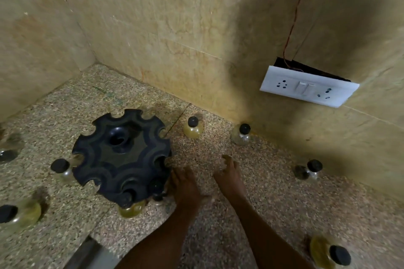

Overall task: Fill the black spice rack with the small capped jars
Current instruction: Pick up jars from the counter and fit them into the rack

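Speckled granite counter [251, 192] carries a black spice rack [122, 157] at left, two capped jars [132, 205] seated in its near slots. Left hand [185, 188] rests beside the rack, grip hidden; right hand [229, 177] reaches forward, fingers relaxed, holding nothing. Loose jars [193, 128] stand scattered around.

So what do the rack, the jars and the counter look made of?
The spice rack looks like moulded black plastic, semi-gloss, with soft highlights around its centre hub. The jar by the wall seems clear glass or hard plastic, see-through with glints, under a matte black cap. The counter looks like speckled polished stone, probably granite.
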